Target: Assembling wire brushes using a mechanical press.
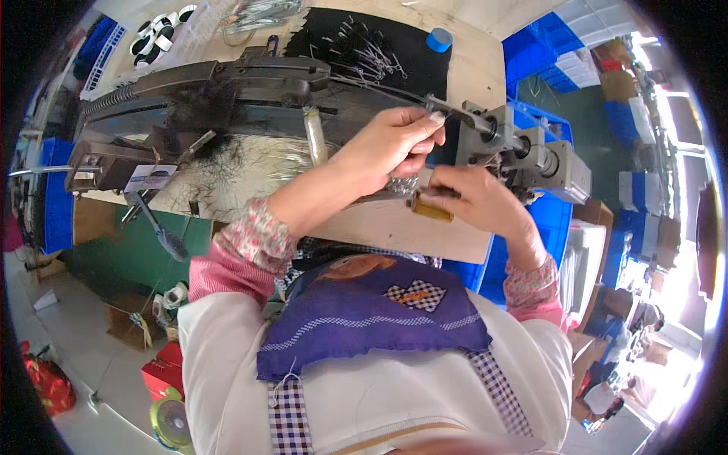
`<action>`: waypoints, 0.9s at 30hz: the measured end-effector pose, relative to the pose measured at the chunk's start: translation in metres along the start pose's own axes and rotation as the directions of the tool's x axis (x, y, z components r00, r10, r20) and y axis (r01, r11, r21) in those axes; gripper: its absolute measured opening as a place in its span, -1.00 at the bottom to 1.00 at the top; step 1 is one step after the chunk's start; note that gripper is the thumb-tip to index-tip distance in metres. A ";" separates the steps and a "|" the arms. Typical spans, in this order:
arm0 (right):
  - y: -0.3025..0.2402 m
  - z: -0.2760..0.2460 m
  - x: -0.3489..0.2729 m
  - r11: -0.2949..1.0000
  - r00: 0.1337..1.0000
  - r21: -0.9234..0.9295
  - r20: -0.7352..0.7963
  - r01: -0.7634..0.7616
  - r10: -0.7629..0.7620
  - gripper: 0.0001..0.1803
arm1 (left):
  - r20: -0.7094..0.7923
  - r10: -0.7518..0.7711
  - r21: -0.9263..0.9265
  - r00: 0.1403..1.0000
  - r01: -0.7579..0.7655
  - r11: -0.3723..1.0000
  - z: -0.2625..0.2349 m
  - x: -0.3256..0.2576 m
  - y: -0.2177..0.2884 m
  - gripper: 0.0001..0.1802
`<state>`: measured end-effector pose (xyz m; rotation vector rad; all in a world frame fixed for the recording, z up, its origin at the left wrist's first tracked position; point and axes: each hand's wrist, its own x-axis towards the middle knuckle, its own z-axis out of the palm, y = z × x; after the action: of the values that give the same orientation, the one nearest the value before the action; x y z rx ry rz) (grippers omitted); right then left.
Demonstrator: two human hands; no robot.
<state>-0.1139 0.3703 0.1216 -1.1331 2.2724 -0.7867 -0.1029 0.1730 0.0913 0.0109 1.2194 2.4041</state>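
My left hand is closed in a pinch at the left end of the metal spindle machine. Whatever its fingertips hold is too small to make out. A thin metal rod reaches from the long metal rail toward these fingertips. Lower and to the right, my right hand is curled round a short amber handle at the bench's near edge. The handle's other end is hidden by the fingers. Clear, shiny material shows between the two hands.
Looped twisted wires lie on a black cloth, with a blue cap at its right. Loose dark bristles cover the bench's left part. A blue crate stands below the machine. White-and-black rolls sit far left.
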 end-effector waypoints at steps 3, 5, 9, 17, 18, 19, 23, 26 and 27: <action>0.001 -0.012 -0.019 0.996 0.991 0.018 0.100 -0.086 0.083 -0.77 | -0.083 -0.098 -0.085 0.992 0.091 0.992 -0.012 0.011 -0.011 -0.74; -0.001 -0.025 -0.020 0.999 0.998 0.024 0.059 -0.034 0.032 -0.75 | -0.404 0.169 -0.042 0.899 -0.203 0.978 -0.018 0.010 -0.011 -0.74; -0.009 -0.058 0.043 0.960 0.764 -0.279 -0.615 0.022 -0.196 -0.79 | -0.503 0.308 0.051 0.807 -0.328 0.943 -0.009 0.004 -0.017 -0.75; 0.011 -0.045 0.125 0.981 0.968 -0.078 -0.165 0.177 -0.188 -0.70 | -0.554 0.266 0.041 0.789 -0.293 0.955 -0.009 0.003 -0.018 -0.75; 0.009 -0.047 0.121 0.993 0.983 0.022 -0.141 0.119 -0.115 -0.72 | -0.570 0.271 0.028 0.776 -0.311 0.950 -0.004 0.002 -0.017 -0.76; 0.009 -0.047 0.119 0.991 0.993 0.121 -0.111 0.055 -0.042 -0.73 | -0.586 0.273 0.013 0.763 -0.327 0.945 -0.002 0.001 -0.018 -0.76; 0.010 -0.060 0.125 0.899 0.994 0.428 -0.012 -0.089 0.104 -0.69 | -0.477 0.281 0.076 0.833 -0.280 0.957 -0.018 -0.001 -0.021 -0.65; 0.019 -0.064 0.135 0.883 0.989 0.448 0.098 -0.140 0.107 -0.66 | -0.314 0.246 -0.091 0.917 -0.288 0.953 -0.018 0.010 -0.019 -0.30; 0.019 -0.064 0.140 0.889 0.984 0.434 0.156 -0.144 0.083 -0.66 | -0.307 0.279 -0.217 0.910 -0.353 0.910 -0.012 0.012 -0.019 -0.24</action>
<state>-0.2415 0.2820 0.1324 -0.8031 1.8927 -1.0789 -0.1093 0.1785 0.0675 -0.2251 1.0560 2.9236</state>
